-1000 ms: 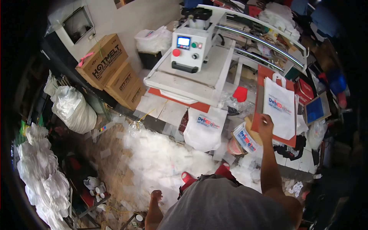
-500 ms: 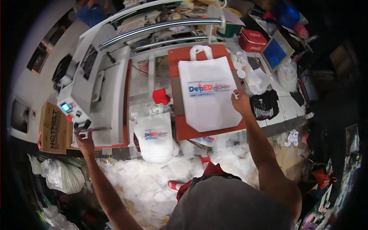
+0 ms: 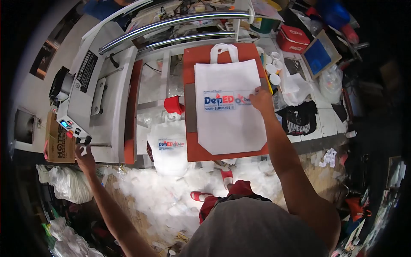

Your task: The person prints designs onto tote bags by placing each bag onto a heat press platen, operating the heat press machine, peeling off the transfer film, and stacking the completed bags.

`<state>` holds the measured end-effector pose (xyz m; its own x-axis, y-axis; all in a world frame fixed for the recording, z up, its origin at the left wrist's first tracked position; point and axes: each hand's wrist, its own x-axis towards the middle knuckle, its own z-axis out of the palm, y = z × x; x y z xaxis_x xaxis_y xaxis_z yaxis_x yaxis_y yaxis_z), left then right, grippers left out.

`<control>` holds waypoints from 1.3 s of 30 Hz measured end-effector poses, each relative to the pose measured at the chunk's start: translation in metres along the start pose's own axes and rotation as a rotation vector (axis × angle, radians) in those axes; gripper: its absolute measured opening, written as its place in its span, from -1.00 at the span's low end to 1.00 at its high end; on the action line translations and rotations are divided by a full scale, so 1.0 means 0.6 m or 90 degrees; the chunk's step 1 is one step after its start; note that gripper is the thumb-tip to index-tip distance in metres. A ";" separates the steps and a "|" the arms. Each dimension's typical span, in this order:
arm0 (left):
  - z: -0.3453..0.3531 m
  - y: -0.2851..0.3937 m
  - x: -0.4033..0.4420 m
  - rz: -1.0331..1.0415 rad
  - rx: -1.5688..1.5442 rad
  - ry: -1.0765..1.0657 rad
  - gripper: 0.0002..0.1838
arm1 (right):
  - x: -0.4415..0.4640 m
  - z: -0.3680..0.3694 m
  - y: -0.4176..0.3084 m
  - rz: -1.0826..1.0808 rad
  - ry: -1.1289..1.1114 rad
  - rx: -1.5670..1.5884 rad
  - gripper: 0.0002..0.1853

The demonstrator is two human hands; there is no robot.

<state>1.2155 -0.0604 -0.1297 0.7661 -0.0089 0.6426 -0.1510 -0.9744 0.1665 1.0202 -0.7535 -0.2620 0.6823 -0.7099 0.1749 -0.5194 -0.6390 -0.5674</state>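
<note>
A white tote bag (image 3: 231,132) with a DepED print lies flat on the red press pad (image 3: 252,53), its handles toward the far side. A faint bluish rectangle (image 3: 206,106) frames the print, like a clear film. At the print's right end, my right hand (image 3: 263,100) rests against the bag with fingers curled together; their tips are partly hidden. My left hand (image 3: 86,159) is at the near corner of the heat press (image 3: 109,92), just below a black knob (image 3: 88,140), fingers apart.
Another printed tote bag (image 3: 170,158) hangs low between the press and the pad. A red object (image 3: 173,105) sits above it. White cups (image 3: 274,68), a black printed cloth (image 3: 298,118) and a red cooler (image 3: 293,38) stand to the right. A cardboard box (image 3: 60,139) is at left.
The view has shifted, with the press and bag appearing slightly higher and farther left. My right hand stays by the bag's right side, now closer to the print. My left hand remains near the knob.
</note>
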 end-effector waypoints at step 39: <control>-0.451 -0.200 -1.371 -1.085 -0.224 -0.898 -0.53 | -0.705 0.993 -0.004 0.226 -0.333 -0.193 -0.34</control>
<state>0.4341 0.1247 -0.4759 0.0507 0.2761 -0.9598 0.9844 -0.1758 0.0014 1.0394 -0.2751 -0.8143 0.5636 -0.7039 -0.4322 -0.8252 -0.5036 -0.2558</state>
